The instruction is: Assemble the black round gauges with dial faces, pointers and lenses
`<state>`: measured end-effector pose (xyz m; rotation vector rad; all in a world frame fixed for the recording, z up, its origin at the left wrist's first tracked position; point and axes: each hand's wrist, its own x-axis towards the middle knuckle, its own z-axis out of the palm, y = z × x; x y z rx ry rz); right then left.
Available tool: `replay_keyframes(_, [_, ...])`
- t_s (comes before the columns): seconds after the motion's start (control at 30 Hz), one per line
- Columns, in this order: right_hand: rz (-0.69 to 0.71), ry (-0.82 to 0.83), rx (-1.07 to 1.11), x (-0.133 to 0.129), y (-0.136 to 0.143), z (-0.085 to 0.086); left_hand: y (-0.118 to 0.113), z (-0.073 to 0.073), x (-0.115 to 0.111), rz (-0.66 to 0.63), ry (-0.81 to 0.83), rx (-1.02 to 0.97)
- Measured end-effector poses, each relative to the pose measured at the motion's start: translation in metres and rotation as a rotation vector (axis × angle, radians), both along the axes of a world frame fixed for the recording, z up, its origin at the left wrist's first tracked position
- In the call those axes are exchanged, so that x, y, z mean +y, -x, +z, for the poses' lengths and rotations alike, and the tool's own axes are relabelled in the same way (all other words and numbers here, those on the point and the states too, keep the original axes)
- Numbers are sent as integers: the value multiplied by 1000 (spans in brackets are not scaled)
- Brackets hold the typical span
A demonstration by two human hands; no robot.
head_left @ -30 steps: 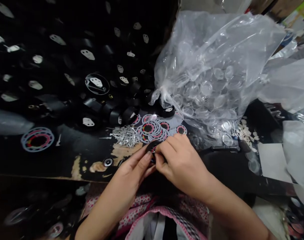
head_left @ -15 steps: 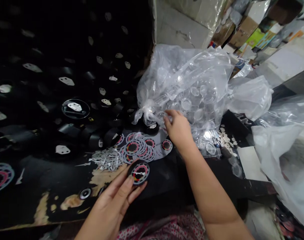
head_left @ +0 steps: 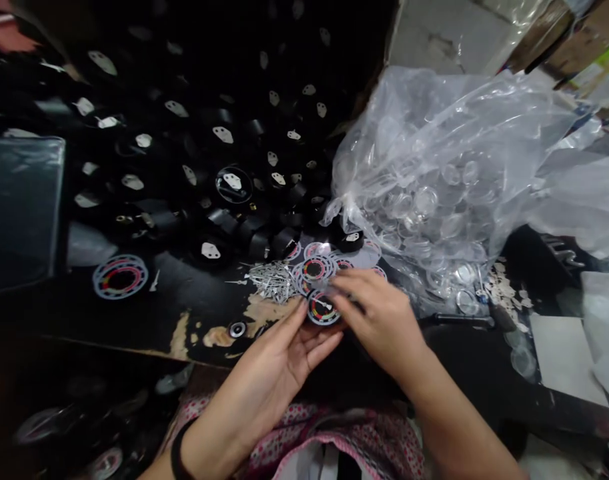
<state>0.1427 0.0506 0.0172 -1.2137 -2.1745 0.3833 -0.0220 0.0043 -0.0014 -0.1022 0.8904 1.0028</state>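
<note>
My left hand (head_left: 284, 357) is closed round a small black round dial gauge (head_left: 323, 308), its face up with a white pointer across the printed scale. Just above the gauge, my right hand (head_left: 379, 313) pinches what looks like a clear round plastic cover, blurred and partly hidden by the fingers. Behind both hands lie overlapping printed dial discs (head_left: 314, 268) and a heap of white pointers (head_left: 273, 281). A clear plastic bag (head_left: 434, 147) full of round transparent covers (head_left: 425, 200) stands beyond my right hand.
Many black gauge bodies with white plates (head_left: 223, 135) are piled at the back left. More dial discs (head_left: 120, 277) lie left, near a dark tray (head_left: 24, 213). On the right are small white parts (head_left: 507, 287), a white card (head_left: 561, 350) and a black rod-shaped tool (head_left: 459, 321).
My right hand has moved from the bag of covers down to the gauge, bringing what looks like a clear cover. My left hand still holds the gauge. The view has shifted left.
</note>
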Motion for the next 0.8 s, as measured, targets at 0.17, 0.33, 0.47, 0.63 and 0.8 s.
replay_keyframes(0.17, [104, -102, -151, -26, 6, -7, 4, -1, 1, 30, -103, 42])
replay_keyframes(0.33, [11, 13, 18, -23, 9, 6, 0, -7, -6, -79, -255, 245])
replay_keyframes(0.47, [-134, 228, 108, -13, 21, 10, 0, -4, -13, -164, -374, 448])
replay_keyframes(0.63, [-138, 155, 79, -13, 31, 3, 4, 5, -22, -209, -468, 657])
replay_keyframes(0.8, [-149, 72, 220, -19, 40, -3, -2, 10, -25, -143, -538, 855])
